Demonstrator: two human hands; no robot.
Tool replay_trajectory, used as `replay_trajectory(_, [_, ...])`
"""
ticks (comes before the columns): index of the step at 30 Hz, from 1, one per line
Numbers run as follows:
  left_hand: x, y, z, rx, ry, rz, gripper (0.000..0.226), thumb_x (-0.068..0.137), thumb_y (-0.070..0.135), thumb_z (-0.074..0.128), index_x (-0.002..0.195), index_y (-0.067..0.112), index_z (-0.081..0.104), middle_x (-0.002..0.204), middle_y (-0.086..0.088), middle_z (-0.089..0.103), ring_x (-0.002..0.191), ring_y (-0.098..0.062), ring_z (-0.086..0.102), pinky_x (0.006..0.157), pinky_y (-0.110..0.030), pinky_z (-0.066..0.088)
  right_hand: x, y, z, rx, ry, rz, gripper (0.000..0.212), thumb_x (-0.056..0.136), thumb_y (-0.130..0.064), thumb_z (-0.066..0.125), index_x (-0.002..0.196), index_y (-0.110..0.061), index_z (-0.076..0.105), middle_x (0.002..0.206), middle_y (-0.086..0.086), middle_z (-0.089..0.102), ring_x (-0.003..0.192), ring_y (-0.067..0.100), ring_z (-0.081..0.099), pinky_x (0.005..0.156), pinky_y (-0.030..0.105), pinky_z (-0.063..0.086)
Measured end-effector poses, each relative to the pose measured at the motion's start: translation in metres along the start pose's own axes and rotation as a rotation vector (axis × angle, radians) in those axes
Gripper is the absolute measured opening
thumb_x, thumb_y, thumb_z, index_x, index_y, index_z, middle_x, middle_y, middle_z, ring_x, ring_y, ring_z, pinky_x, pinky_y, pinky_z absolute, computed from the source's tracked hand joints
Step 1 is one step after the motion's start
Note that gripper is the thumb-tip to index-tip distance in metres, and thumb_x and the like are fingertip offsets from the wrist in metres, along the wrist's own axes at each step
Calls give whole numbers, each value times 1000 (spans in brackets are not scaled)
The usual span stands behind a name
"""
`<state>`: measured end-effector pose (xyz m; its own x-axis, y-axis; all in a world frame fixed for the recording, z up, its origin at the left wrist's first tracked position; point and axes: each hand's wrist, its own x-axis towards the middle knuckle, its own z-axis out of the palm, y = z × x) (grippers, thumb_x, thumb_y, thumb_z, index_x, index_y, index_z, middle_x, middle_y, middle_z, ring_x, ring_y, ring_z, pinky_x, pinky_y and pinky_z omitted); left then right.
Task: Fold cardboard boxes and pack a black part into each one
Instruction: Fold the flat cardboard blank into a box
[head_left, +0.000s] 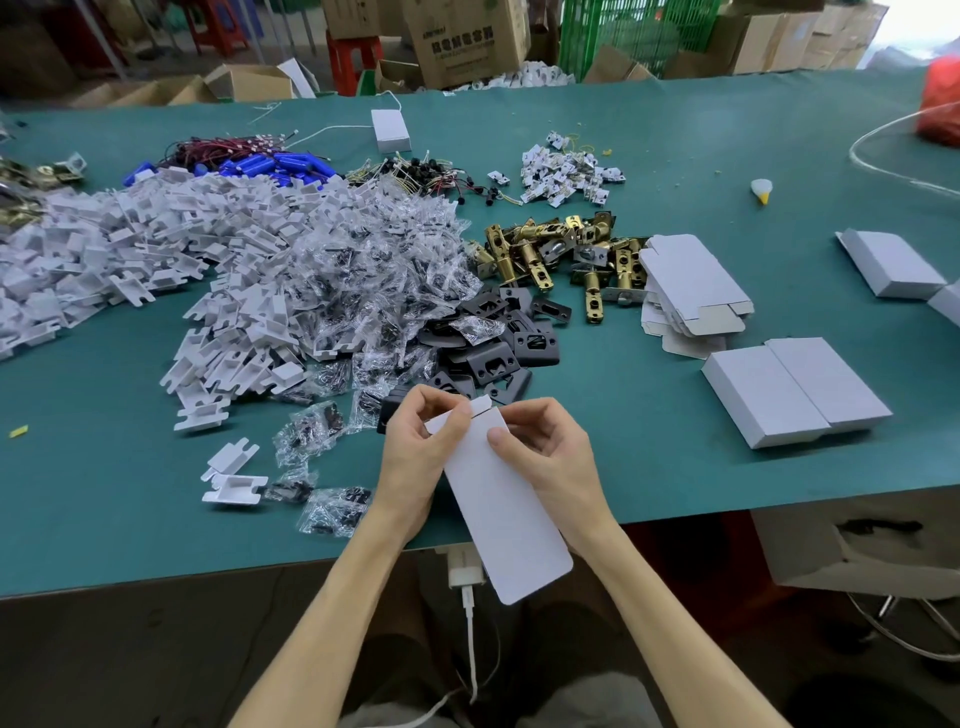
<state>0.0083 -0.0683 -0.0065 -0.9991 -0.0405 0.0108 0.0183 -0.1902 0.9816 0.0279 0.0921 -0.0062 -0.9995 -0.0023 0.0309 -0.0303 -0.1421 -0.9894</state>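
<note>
cardboard, one flat white box blank (501, 499), is hanging in the air just on the near side of the heap of black parts (498, 343). its far end is almost over the nearest black plate, and its near end is reaching out past the edge of the green table (675, 467). both hands are clamping onto that far end. the left hand (415, 452) is pinching the small tab at the corner with curled fingers. the right hand (550, 452) is pressing its thumb on the plain white face while its fingers are curling behind.

right of the heap, a stack of flat blanks (691, 291) is lying fanned out. further right and nearer, two folded white boxes (795, 389) are sitting side by side, touching. just behind the heap, brass latches (561, 254) are lying in a jumble. left of it, clear bags (374, 270) of small parts are spilling against it, with white plastic pieces (130, 244) piling up beyond them. far behind the heap, off the table, a brown carton (462, 41) is showing dark block characters, too blurred for me to read.
</note>
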Motion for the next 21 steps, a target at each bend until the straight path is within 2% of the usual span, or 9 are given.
replay_trajectory(3, [-1, 0, -1, 21, -36, -8, 17, 90, 23, 71, 100, 9, 67, 94, -6, 71, 80, -20, 63, 68, -34, 54, 0, 0, 0, -5, -2, -1, 19, 89, -14, 80, 100, -9, 65, 103, 5, 75, 96, 23, 73, 76, 32, 59])
replay_trajectory(6, [-2, 1, -1, 2, -6, -46, 17, 88, 23, 73, 95, 9, 68, 90, -10, 73, 76, -23, 63, 67, -37, 54, 0, 0, 0, 6, -5, 0, 19, 89, -14, 80, 99, -7, 65, 101, 7, 76, 94, 25, 74, 73, 32, 60])
replay_trajectory(10, [-2, 2, -1, -21, -6, -47, 12, 87, 21, 74, 91, 10, 70, 92, -13, 74, 76, -23, 64, 66, -36, 55, 0, 0, 0, 14, 0, -2, 18, 90, -13, 79, 100, -5, 65, 101, 8, 76, 94, 25, 74, 73, 33, 60])
replay_trajectory(14, [-1, 3, 0, -20, -8, -40, 9, 88, 21, 75, 88, 13, 72, 102, -17, 76, 78, -24, 64, 70, -38, 53, 0, 1, 0, 25, 3, -3, 19, 90, -16, 78, 100, -6, 65, 100, 7, 76, 93, 25, 74, 72, 32, 59])
replay_trajectory(21, [-3, 3, 0, 13, -29, -26, 8, 89, 24, 74, 83, 20, 70, 96, -12, 75, 77, -23, 61, 67, -37, 51, 0, 1, 0, 6, 6, 13, 20, 90, -21, 77, 101, -9, 65, 98, 3, 75, 93, 20, 73, 75, 30, 59])
